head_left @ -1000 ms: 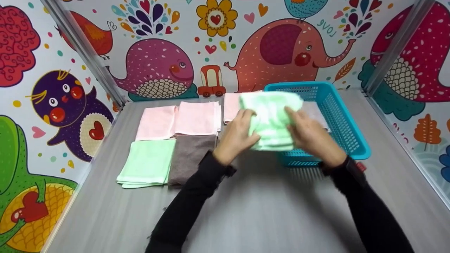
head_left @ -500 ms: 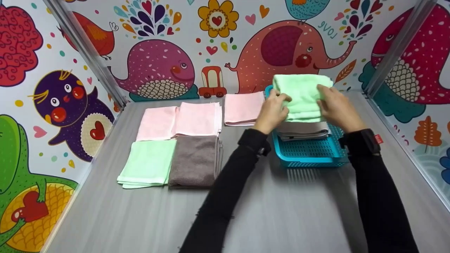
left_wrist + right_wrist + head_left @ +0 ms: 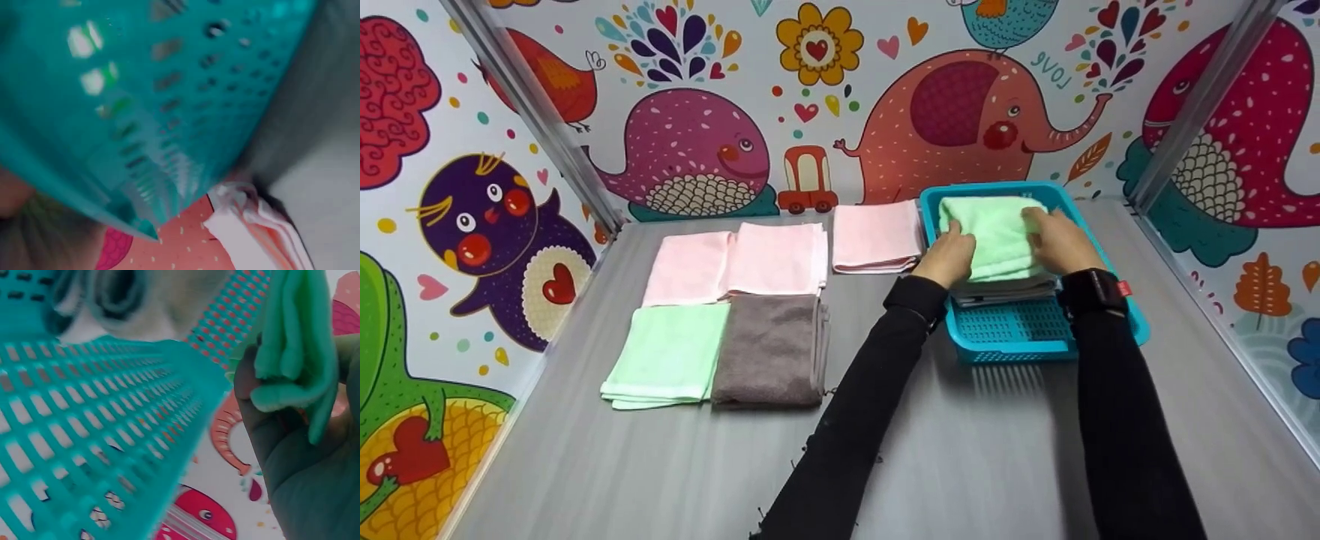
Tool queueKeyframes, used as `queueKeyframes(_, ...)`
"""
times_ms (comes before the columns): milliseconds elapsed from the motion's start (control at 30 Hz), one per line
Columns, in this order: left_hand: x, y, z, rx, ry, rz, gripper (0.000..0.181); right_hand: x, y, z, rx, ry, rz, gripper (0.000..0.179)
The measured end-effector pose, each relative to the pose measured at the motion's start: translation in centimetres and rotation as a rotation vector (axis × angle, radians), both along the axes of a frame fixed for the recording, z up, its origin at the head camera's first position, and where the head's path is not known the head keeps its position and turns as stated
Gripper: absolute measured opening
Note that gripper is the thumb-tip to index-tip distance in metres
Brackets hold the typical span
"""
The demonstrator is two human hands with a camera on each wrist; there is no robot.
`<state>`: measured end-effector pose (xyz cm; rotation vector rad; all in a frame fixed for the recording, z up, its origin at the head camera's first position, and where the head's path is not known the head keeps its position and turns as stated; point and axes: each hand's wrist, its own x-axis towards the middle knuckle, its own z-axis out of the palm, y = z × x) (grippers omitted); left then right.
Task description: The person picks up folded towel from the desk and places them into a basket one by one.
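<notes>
A folded light-green towel (image 3: 994,236) is held between both hands over the far part of a teal plastic basket (image 3: 1012,351). My left hand (image 3: 949,257) grips the towel's left edge, its wrist crossing the basket rim. At the opposite edge my right hand (image 3: 1063,241) pinches the towel; the right wrist view shows its folded layers (image 3: 301,354) between thumb and fingers. Under the green towel, a folded greyish towel (image 3: 1009,292) lies in the basket. In the left wrist view the basket wall (image 3: 169,112) covers most of the picture, hiding the left fingers.
Left of the basket lies a folded pink towel (image 3: 877,234). Farther left are two more pink towels (image 3: 690,266), a green towel (image 3: 667,352) and a dark grey-brown towel (image 3: 769,349). Printed panels (image 3: 810,112) wall in the grey table (image 3: 960,450) at the back and sides.
Both hands have carried the green towel rightward over the basket, then lowered it onto or close over the greyish towel. The towels on the table have stayed put.
</notes>
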<state>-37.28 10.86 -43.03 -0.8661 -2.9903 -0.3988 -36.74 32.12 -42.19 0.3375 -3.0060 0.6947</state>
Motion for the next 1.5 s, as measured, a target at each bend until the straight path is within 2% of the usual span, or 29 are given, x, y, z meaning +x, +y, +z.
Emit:
queueKeyframes(133, 0.4, 0.2, -0.6, -0.091, 0.053, -0.043, 0.024, -0.3, 0.1, -1.0, -0.003, -0.059, -0.024, 0.049)
queueKeyframes(233, 0.8, 0.4, -0.7, -0.173, 0.091, -0.045, 0.03, -0.5, 0.3, -1.3, -0.001, -0.1, -0.025, 0.046)
queueKeyframes(433, 1.0, 0.7, -0.9, -0.372, 0.052, -0.009, 0.033, -0.2, 0.9, -1.9, 0.009, -0.199, 0.009, 0.052)
queueKeyframes(533, 1.1, 0.7, -1.1, -0.437, 0.056, 0.018, 0.037, -0.1, 1.1, -2.2, 0.011, -0.202, 0.029, 0.056)
queueKeyframes(667, 1.5, 0.8, -1.6, -0.426, 0.158, 0.077, 0.035, -0.2, 1.2, -2.5, 0.024, -0.219, 0.014, 0.054)
queueKeyframes(733, 1.7, 0.9, -1.8, -0.415, 0.206, 0.09, 0.032, -0.1, 1.1, -2.4, 0.031, -0.252, -0.008, 0.052)
queueKeyframes(800, 1.8, 0.8, -1.9, -0.429, 0.226, 0.09, 0.032, -0.1, 1.0, -2.4, 0.037, -0.289, -0.023, 0.053)
queueKeyframes(1033, 1.3, 0.8, -1.5, -0.461, 0.136, 0.048, 0.032, -0.2, 0.8, -1.8, 0.088, -0.426, -0.04, 0.06)
queueKeyframes(1200, 1.0, 0.6, -1.3, -0.465, 0.095, 0.011, 0.031, 0.3, 0.6, -1.2, 0.109, -0.47, -0.02, 0.061)
queueKeyframes(1400, 0.7, -0.2, -1.2, -0.468, 0.121, -0.028, 0.029, 1.6, -0.1, 0.0, 0.144, -0.519, -0.026, 0.064)
queueKeyframes(1500, 0.6, -0.5, -1.1, -0.448, 0.12, -0.044, 0.027, 2.4, -0.3, 0.5, 0.146, -0.548, -0.087, 0.07)
